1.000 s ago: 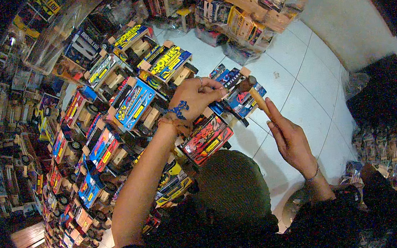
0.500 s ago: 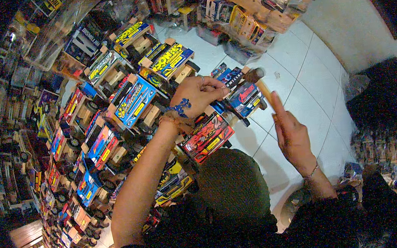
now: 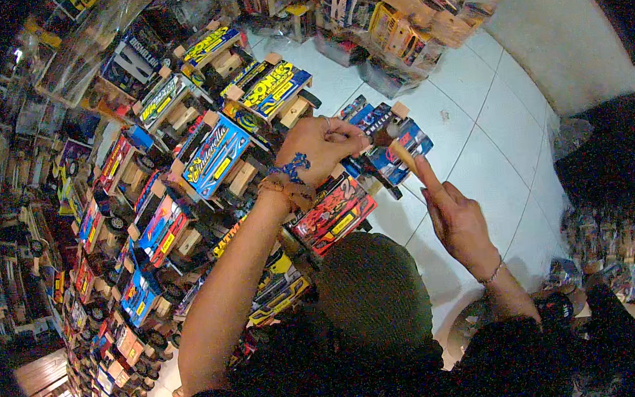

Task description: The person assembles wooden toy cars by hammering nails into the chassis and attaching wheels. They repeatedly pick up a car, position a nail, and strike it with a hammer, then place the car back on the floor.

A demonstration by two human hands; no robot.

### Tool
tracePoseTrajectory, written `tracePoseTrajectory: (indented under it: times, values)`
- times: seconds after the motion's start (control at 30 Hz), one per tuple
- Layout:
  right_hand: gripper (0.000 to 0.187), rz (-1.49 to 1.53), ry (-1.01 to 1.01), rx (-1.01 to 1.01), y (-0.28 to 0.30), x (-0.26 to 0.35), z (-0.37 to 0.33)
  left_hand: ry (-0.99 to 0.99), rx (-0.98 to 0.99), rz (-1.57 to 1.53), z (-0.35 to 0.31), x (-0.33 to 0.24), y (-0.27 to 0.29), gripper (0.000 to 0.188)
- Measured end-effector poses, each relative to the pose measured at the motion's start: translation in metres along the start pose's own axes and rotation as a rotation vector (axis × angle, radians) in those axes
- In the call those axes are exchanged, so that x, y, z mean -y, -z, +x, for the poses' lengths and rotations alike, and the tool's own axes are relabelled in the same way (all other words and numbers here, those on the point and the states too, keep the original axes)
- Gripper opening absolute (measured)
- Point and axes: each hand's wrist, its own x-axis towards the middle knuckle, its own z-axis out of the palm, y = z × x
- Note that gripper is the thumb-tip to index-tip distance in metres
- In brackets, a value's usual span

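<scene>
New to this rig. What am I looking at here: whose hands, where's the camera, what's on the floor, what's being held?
There is no machine: a person works with two bare hands, filmed by a wide fisheye camera worn on their head and looking down, so straight lines bend near the rim. The dark rounded shape low in the middle is probably their own clothed knee, though I cannot be sure.

On the white tiled floor stand rows of colourful toy trucks built on bare wooden frames; more packed goods are piled along the top.

The left hand rests on the blue truck nearest the tiles and seems to pinch something small; I cannot tell what. The right hand holds a small hammer by its wooden handle, head over that same truck.
</scene>
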Motion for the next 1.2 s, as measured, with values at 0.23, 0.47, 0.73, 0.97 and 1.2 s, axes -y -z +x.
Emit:
tracePoseTrajectory:
  times: [0.23, 0.47, 0.73, 0.97, 1.2]
  values:
    - [0.062, -0.029, -0.146, -0.053, 0.003, 0.005, -0.002, 0.050, -0.008, -0.053, -0.003, -0.005, -0.001, 0.031]
    - [0.063, 0.135, -0.118, -0.206, -0.001, 0.004, -0.003, -0.015, -0.012, -0.095, 0.002, 0.006, -0.002, 0.033]
    - [0.055, 0.385, -0.134, -0.294, 0.006, 0.026, 0.016, -0.027, -0.067, 0.128, -0.003, 0.005, -0.001, 0.042]
    - [0.058, 0.836, -0.411, -0.463, 0.008, 0.056, 0.023, -0.120, -0.103, 0.315, -0.068, -0.025, 0.063, 0.039]
    - [0.038, 0.805, -0.402, -0.817, -0.051, -0.041, 0.004, 0.259, -0.333, 0.319, -0.256, -0.028, 0.138, 0.025]
